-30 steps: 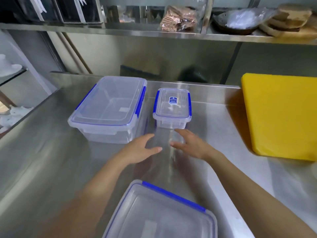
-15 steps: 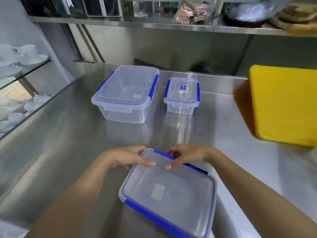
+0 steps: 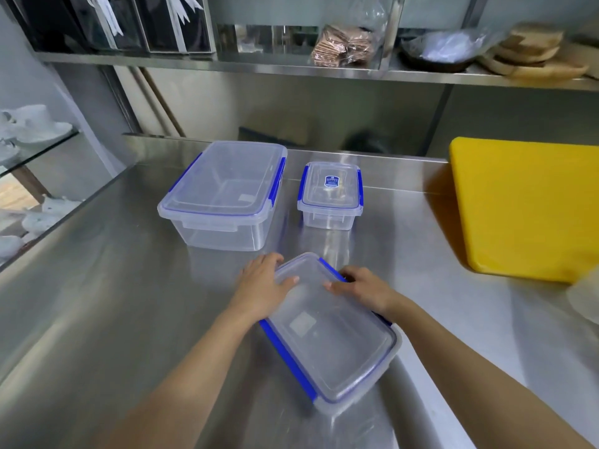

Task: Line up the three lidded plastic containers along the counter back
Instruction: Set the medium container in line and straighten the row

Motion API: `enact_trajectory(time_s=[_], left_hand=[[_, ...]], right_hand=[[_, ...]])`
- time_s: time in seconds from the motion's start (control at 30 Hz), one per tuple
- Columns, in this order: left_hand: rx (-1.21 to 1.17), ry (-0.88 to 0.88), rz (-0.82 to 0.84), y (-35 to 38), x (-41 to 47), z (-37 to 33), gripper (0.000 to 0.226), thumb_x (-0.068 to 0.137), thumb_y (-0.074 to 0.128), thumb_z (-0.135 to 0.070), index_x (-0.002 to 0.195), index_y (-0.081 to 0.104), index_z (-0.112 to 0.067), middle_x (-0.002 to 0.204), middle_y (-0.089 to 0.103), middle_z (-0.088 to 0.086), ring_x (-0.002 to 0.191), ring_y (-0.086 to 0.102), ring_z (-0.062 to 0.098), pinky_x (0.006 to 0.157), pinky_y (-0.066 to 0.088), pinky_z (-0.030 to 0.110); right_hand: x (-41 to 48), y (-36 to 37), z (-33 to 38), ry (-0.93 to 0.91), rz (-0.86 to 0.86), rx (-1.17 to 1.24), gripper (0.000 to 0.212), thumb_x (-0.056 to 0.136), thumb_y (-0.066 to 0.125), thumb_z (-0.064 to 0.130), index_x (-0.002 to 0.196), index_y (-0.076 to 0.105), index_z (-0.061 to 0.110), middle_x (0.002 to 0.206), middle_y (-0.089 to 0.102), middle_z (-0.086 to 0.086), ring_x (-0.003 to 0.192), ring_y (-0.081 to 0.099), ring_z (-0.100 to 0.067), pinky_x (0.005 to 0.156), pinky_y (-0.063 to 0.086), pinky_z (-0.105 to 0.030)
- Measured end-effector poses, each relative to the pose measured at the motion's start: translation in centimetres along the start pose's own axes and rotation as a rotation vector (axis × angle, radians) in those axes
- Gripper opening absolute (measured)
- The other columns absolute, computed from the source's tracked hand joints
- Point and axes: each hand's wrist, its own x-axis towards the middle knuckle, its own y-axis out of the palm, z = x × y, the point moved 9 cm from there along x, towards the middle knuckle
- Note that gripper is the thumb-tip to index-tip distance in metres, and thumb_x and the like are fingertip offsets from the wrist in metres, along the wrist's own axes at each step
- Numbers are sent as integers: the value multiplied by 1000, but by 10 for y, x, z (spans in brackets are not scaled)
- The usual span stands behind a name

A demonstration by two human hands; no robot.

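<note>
On the bench [image 3: 97,286] sit three lidded tubs: two at the back, large [image 3: 223,196] beside small [image 3: 330,196]. Nearer, both hands, left [image 3: 262,286] and right [image 3: 363,288], grasp the third tub [image 3: 330,338], which lies askew.

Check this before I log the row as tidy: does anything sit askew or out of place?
Yes. The near container sits turned at an angle, out in front of the large container and small container at the counter's back. Both hands, left hand and right hand, grip its far end.
</note>
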Motion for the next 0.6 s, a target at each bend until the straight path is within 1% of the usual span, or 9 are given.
enact_trajectory(time_s=[0.07,0.13,0.17,0.23,0.3,0.33,0.43,0.53,0.6], left_hand=[[61,39,-67,-7,4,-9,53,82,62,-38,126,44,-14,129,49,7,122,41,27,101,29,35],[-1,26,-21,-4,4,-11,67,80,64,-43,134,35,-16,137,40,8,129,33,26,106,27,37],[-32,12,45,2,4,-9,79,77,65,-47,138,27,-17,142,33,8,134,27,25,110,25,39],[-74,-32,281,27,-3,-4,110,68,69,-58,146,2,-20,156,5,2,144,5,21,115,14,41],[-138,-42,509,53,-16,-5,133,59,74,-60,142,-22,-24,155,-23,-8,142,-11,8,117,7,36],[-186,-30,563,61,-21,-6,139,56,78,-56,139,-29,-26,152,-28,-11,139,-12,2,116,8,32],[-294,-18,564,72,-24,-15,144,56,84,-43,134,-36,-28,151,-26,-16,135,-2,-3,115,15,29],[-305,-6,541,83,-23,-28,145,55,84,-45,135,-36,-28,154,-20,-15,142,1,6,117,19,39],[-273,23,509,91,-20,-42,146,51,84,-49,136,-33,-27,155,-17,-11,143,-1,9,118,17,41]], right_hand=[[5,-17,-7,24,-141,51,33,74,70,43,83,64,12,76,69,-3,59,65,-8,57,52,-22],[8,-36,-17,71,-306,68,44,74,68,47,87,62,5,84,69,-13,71,67,-20,65,52,-31],[8,-44,-22,98,-372,67,48,76,66,49,89,59,3,90,68,-16,78,65,-27,71,52,-37],[6,-55,-26,120,-463,72,47,78,62,51,96,53,9,102,64,-13,83,62,-27,77,53,-42],[4,-62,-22,81,-501,70,52,77,62,53,112,47,17,116,56,-7,91,59,-23,82,52,-42],[3,-65,-18,43,-510,50,58,76,62,55,119,45,20,120,50,-3,95,56,-20,83,51,-39],[2,-67,-3,-81,-464,25,52,74,60,60,117,46,35,122,44,2,104,52,-16,85,48,-36],[1,-72,-7,-54,-438,12,71,76,57,61,135,41,23,141,38,-6,127,42,-23,104,36,-36],[-5,-82,-12,1,-465,-97,79,78,55,61,140,34,19,150,27,-6,135,32,-24,107,29,-36]])
